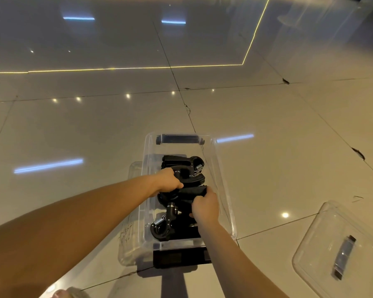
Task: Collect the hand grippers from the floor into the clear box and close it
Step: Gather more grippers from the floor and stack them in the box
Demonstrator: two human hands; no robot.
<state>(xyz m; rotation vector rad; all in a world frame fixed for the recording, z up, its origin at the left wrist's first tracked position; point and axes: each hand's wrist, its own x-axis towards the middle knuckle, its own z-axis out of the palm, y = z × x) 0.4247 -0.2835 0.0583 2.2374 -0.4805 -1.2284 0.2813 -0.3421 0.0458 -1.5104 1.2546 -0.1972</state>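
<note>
The clear box stands open on the tiled floor in front of me, with black latches at its near and far ends. Inside lie several black hand grippers with steel springs: one at the far end, one at the near end. Both my hands reach into the box. My left hand grips the curved end of a black hand gripper in the middle. My right hand holds the same gripper's padded handle. The clear lid with a dark handle lies on the floor to the right.
Glossy beige floor tiles surround the box and mirror ceiling lights. A second clear lid or tray pokes out from under the box on its left side. A thin yellow line crosses the floor farther off.
</note>
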